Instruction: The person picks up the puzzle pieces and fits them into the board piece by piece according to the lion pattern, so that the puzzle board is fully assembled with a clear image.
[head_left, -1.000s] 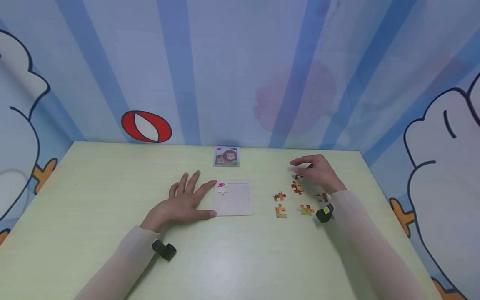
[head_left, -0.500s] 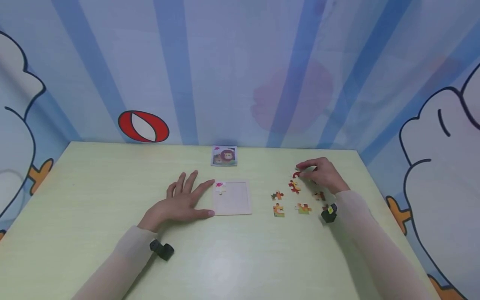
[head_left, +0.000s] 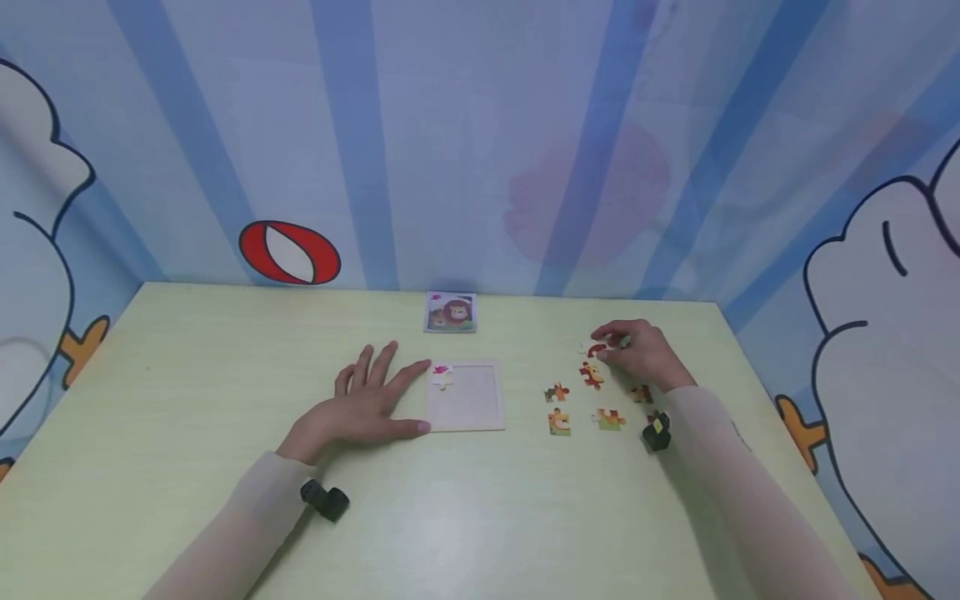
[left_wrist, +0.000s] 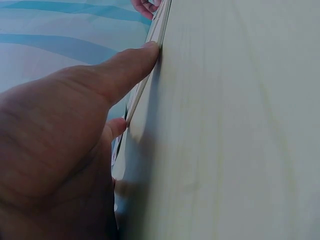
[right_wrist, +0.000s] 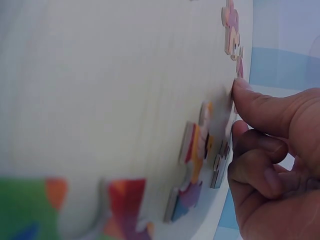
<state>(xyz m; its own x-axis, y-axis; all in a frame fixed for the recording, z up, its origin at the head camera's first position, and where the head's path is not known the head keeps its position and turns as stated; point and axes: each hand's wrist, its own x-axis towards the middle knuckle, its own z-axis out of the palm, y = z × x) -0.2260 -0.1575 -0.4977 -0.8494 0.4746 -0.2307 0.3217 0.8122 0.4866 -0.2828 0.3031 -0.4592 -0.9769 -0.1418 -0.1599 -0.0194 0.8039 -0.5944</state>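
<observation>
My left hand lies spread on the table, its thumb and index fingertips at the left edge of a square puzzle tray. In the left wrist view the thumb presses against the tray's thin side. One white puzzle piece with a pink mark sits in the tray's upper left corner. At the right, my right hand pinches a red and white puzzle piece between thumb and index finger, low at the tabletop. In the right wrist view the other fingers are curled in.
Several loose puzzle pieces lie near the right hand, among them an orange and red one, a green and orange one and a yellow one. A lion picture card lies beyond the tray, near the table's back edge and the blue striped curtain.
The right hand's thumb and index finger have come down and closed around the red and white piece, and the hand has shifted slightly. The left hand stays at the tray.
</observation>
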